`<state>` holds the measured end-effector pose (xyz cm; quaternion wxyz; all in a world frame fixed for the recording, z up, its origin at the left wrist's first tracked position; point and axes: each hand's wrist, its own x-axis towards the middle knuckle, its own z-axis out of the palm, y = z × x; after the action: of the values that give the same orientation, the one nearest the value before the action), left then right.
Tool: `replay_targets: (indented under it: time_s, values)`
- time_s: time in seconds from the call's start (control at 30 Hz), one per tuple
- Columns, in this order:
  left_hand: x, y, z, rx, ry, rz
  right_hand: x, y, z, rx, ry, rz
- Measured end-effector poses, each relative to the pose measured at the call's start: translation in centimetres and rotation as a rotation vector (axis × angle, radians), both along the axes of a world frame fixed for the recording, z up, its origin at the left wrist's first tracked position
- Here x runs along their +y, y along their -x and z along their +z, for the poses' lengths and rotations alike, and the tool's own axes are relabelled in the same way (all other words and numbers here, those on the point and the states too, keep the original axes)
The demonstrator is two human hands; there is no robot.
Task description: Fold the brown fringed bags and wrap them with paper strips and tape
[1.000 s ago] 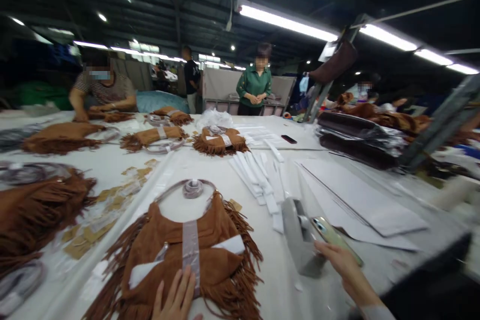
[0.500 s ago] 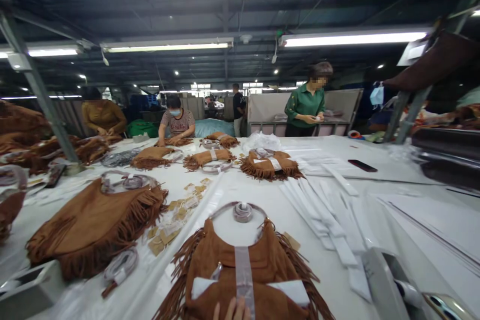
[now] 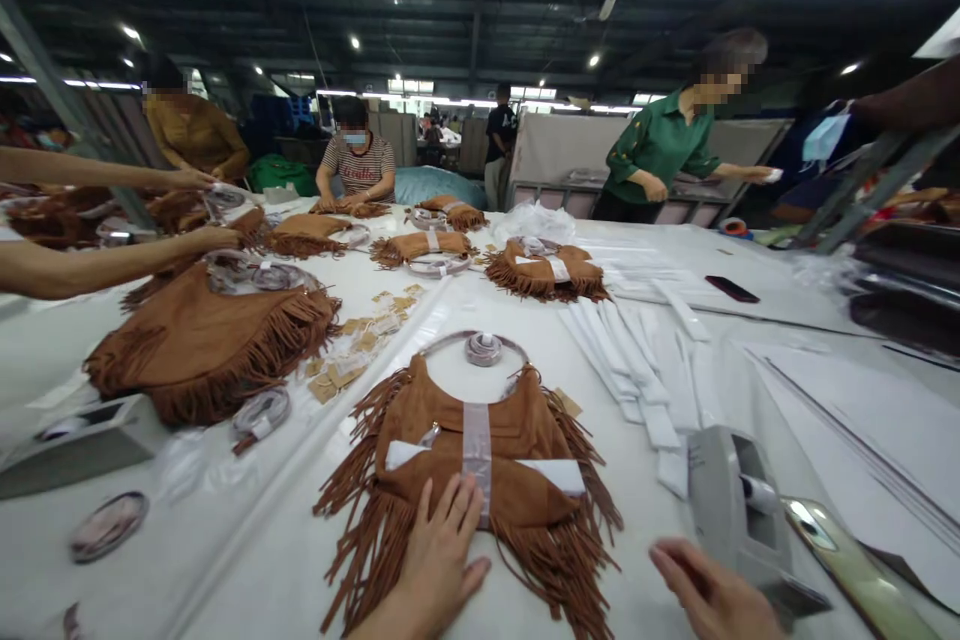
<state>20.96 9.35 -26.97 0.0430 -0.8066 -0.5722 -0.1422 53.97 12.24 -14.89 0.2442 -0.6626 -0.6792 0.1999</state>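
A brown fringed suede-like bag (image 3: 450, 400) lies in front of me, with a clear tape strip (image 3: 476, 450) down its middle and white padding (image 3: 551, 475) showing at both sides. A coiled strap (image 3: 484, 349) rests inside its handle loop. My left hand (image 3: 439, 560) lies flat on the bag's lower front beside the tape, fingers spread. To the right of the bag, my right hand (image 3: 712, 590) is held low, near a grey tape dispenser (image 3: 739, 495). Its fingers are bent towards the thumb; whatever may be between them is hidden.
Another fringed bag (image 3: 195, 340) lies left, beside a second dispenser (image 3: 90, 440). White strips (image 3: 622, 360) and a phone (image 3: 847, 560) are at right. Tan tags (image 3: 360, 340) lie mid-table. A co-worker's arms (image 3: 112, 260) reach in from the left; other people stand beyond the table.
The view has tipped down. My left hand now shows fully on the bag, and my right hand has come into view. A co-worker's arms have appeared at left; the person in green has stretched an arm out.
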Motion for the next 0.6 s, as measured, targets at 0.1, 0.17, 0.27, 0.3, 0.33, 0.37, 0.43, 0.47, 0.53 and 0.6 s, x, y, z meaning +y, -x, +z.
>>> replay_targets:
  time_s: [0.1, 0.17, 0.27, 0.3, 0.33, 0.37, 0.43, 0.47, 0.53, 0.6]
  values:
    - [0.0, 0.0, 0.1, -0.015, 0.011, 0.003, 3.5, 6.8, 3.9, 0.045, 0.095, 0.418]
    - [0.0, 0.1, 0.2, -0.023, 0.012, 0.001, 5.4, 10.7, 5.8, 0.059, 0.18, 0.659]
    - [0.1, 0.2, 0.4, -0.04, 0.032, -0.003, 8.2, 14.9, 6.8, 0.061, 0.347, 0.984]
    - [0.1, 0.2, 0.5, -0.046, 0.043, -0.005, 9.1, 15.9, 6.8, 0.043, 0.38, 1.065]
    - [0.1, 0.3, 0.5, -0.051, 0.051, -0.005, 10.0, 16.9, 6.5, 0.006, 0.388, 1.128]
    - [0.1, 0.3, 0.6, -0.055, 0.055, -0.005, 10.8, 17.7, 6.2, -0.058, 0.368, 1.174]
    - [0.2, 0.3, 0.6, -0.061, 0.058, -0.004, 12.2, 19.3, 5.4, -0.275, 0.262, 1.231]
    - [0.2, 0.3, 0.5, -0.064, 0.057, -0.003, 12.7, 20.0, 4.9, -0.39, 0.203, 1.24]
    - [0.2, 0.3, 0.3, -0.07, 0.057, -0.002, 13.4, 21.2, 4.0, -0.556, 0.118, 1.232]
    - [0.3, 0.3, 0.1, -0.077, 0.061, -0.001, 13.7, 22.2, 3.1, -0.624, 0.088, 1.216]
